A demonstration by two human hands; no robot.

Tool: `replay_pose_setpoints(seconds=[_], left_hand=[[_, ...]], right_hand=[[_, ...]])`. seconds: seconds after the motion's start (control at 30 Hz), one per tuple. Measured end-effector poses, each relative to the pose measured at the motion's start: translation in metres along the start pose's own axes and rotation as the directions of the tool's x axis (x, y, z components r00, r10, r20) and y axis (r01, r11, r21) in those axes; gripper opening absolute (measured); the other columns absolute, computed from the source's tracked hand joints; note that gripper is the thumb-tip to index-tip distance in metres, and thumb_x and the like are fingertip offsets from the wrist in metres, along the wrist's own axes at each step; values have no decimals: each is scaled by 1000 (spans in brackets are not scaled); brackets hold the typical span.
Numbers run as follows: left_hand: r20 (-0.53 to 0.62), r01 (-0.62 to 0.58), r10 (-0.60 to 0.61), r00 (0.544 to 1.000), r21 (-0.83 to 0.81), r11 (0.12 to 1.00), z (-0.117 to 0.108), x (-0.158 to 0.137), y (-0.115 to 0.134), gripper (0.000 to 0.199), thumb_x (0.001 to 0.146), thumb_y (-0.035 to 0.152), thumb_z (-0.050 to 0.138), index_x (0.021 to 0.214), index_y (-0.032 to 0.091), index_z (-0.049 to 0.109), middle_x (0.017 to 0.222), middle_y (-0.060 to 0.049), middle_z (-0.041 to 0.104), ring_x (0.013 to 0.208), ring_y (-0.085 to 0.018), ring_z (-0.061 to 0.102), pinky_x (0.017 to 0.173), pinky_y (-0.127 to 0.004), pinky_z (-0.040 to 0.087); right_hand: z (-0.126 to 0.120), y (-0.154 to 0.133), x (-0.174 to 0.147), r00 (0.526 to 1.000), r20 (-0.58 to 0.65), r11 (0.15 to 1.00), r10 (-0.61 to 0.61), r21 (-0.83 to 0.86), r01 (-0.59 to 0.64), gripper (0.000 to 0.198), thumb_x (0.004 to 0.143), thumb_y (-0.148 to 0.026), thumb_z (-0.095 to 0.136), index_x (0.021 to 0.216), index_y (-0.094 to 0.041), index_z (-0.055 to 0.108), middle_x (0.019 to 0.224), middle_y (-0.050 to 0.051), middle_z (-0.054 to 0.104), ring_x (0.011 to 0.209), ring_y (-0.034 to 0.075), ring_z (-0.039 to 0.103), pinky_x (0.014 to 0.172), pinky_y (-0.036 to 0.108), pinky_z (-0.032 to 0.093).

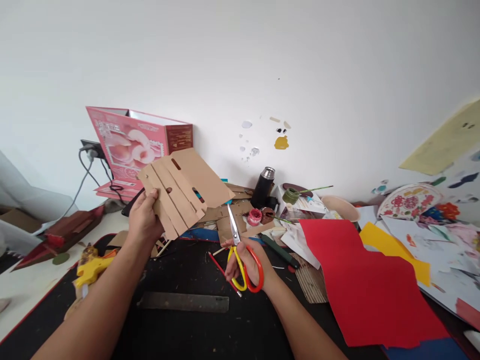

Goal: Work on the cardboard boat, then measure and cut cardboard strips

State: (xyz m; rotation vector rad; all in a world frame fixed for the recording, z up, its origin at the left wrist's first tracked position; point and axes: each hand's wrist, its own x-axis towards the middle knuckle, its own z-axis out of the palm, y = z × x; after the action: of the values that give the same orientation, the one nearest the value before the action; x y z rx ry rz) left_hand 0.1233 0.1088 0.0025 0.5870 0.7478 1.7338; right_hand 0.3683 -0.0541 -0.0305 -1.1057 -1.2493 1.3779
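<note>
My left hand [144, 215] grips the left edge of a folded piece of brown cardboard [198, 175], which has slots and fold lines and is tilted above the table. My right hand [249, 260] has its fingers in the handles of a pair of scissors [234, 227], one loop yellow and one red. The blades point up and look closed, just below the cardboard's right corner. Beneath the right hand a red pencil [219, 267] lies on the black mat. Nearer to me is a clear ruler [183, 302].
A pink box [131, 140] stands against the wall at left, beside a yellow glue gun [92, 265]. A black thermos [263, 187], a jar of red paint [254, 216] and a green-handled tool [281, 251] lie behind. Red paper [371, 295] covers the right side.
</note>
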Motion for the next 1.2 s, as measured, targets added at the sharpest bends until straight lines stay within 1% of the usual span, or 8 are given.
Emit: replay_pose_setpoints(seconds=[0.13, 0.27, 0.4, 0.5, 0.73, 0.9, 1.07, 1.2], left_hand=[[-71, -37, 33, 997, -60, 997, -2, 6, 6, 23, 75, 16, 84, 93, 20, 71, 82, 1, 82, 74, -17, 78, 84, -33, 67], [-91, -50, 42, 995, -87, 995, -2, 7, 8, 21, 78, 14, 81, 94, 20, 70, 83, 1, 83, 75, -15, 77, 86, -31, 66], [-51, -36, 33, 998, -58, 998, -3, 4, 8, 23, 75, 18, 85, 93, 20, 70, 81, -1, 82, 75, -19, 78, 83, -34, 67], [-15, -46, 46, 999, -21, 999, -2, 1, 5, 24, 73, 21, 86, 92, 21, 71, 77, 0, 80, 71, -19, 78, 81, -35, 67], [107, -72, 57, 993, 139, 988, 0, -9, 4, 19, 73, 30, 81, 87, 23, 69, 71, 0, 76, 65, -20, 75, 71, -32, 67], [210, -83, 48, 976, 160, 984, 2, -14, 2, 21, 75, 31, 84, 87, 23, 69, 74, -2, 77, 67, -20, 75, 68, -31, 66], [213, -88, 52, 976, 162, 983, 5, -18, 1, 31, 70, 34, 90, 88, 22, 69, 73, -5, 78, 76, -26, 79, 70, -35, 67], [200, -104, 67, 977, 176, 979, 7, -21, 2, 36, 67, 34, 93, 89, 20, 69, 71, -5, 77, 74, -25, 79, 72, -35, 67]], right_hand=[[6, 4, -1, 991, 132, 1000, 23, 8, -24, 105, 75, -101, 57, 129, -11, 69, 68, 11, 76, 59, 28, 77, 54, 30, 52], [18, 9, -1, 975, 209, 997, 74, 7, -77, 98, 75, -94, 68, 130, -13, 67, 80, 12, 78, 66, 25, 77, 63, 31, 55], [25, 6, 0, 980, 171, 995, 98, -51, -91, 81, 85, -83, 69, 128, -14, 67, 81, 7, 76, 45, 15, 64, 47, 24, 46], [26, 0, 2, 983, 163, 994, 88, -71, -77, 75, 90, -80, 66, 126, -14, 67, 74, 4, 73, 39, 12, 57, 43, 23, 42], [30, -1, 4, 992, 91, 995, 82, -66, -76, 75, 90, -82, 64, 121, -14, 68, 66, -1, 68, 38, 12, 56, 40, 21, 40], [29, 10, 4, 994, 54, 995, 97, -27, -96, 78, 86, -84, 66, 118, -13, 67, 61, -3, 63, 38, 11, 54, 39, 21, 40], [26, 12, 0, 993, 49, 995, 103, -17, -103, 76, 85, -83, 68, 117, -14, 68, 60, -6, 60, 38, 10, 52, 39, 20, 40], [25, 10, -3, 993, 58, 993, 108, -44, -105, 69, 88, -80, 68, 115, -16, 69, 59, -7, 58, 38, 9, 51, 39, 20, 38]])
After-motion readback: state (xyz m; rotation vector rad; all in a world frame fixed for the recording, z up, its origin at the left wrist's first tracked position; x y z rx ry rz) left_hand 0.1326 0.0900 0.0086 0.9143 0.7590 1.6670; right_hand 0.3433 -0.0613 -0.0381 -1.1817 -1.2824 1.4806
